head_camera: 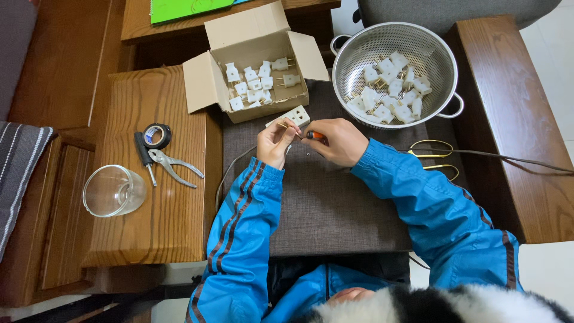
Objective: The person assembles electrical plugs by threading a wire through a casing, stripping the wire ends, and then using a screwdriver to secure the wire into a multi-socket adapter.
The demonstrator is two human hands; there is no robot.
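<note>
Screwdriver work on a plug, that's the step I judge is in hand. My right hand is closed around a small screwdriver with an orange handle, tip pointing left toward my left hand. Left hand's fingers are pinched shut on a small plug part, held over the grey-brown cushion; too small to tell exactly which piece. A white socket block lies just beyond the fingertips, at the cushion's far edge.

Open cardboard box with white plugs sits ahead on the left; metal colander with more white plugs sits ahead on the right. Gold-handled scissors and a grey cord lie to the right of my right arm. On the wooden side table to the left: black tape roll, pliers, a dark-handled tool, empty glass.

Next move, as I judge it: seat the tip squarely in the screw and turn, with the left hand holding the piece steady so it doesn't slip or twist.
</note>
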